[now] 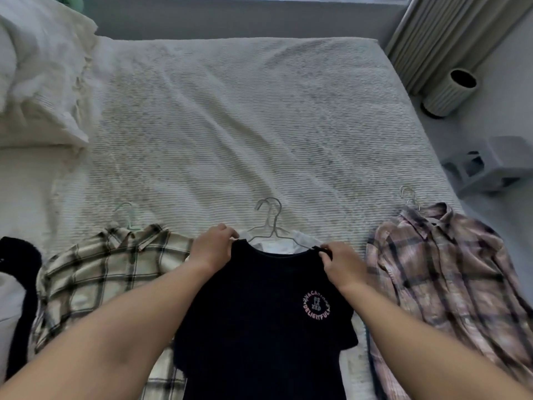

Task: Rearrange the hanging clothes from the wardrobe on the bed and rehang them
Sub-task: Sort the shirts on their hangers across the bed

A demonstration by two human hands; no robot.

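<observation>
A black T-shirt [259,321] with a round pink print lies on the bed [230,125] at the near edge, over a white garment [291,243] on a clear hanger [269,217]. My left hand [212,246] pinches the T-shirt's left shoulder. At the right shoulder, my right hand [341,264] pinches the fabric. A cream plaid shirt [101,272] on a pale green hanger [127,215] lies to the left. To the right lies a pink plaid shirt [444,284] on a clear hanger [409,197].
White pillows [37,82] are piled at the far left of the bed. A black garment [20,298] lies at the left edge. On the floor to the right stand a ribbed cylinder [450,92] and a grey box [490,166]. A curtain [450,33] hangs at the far right.
</observation>
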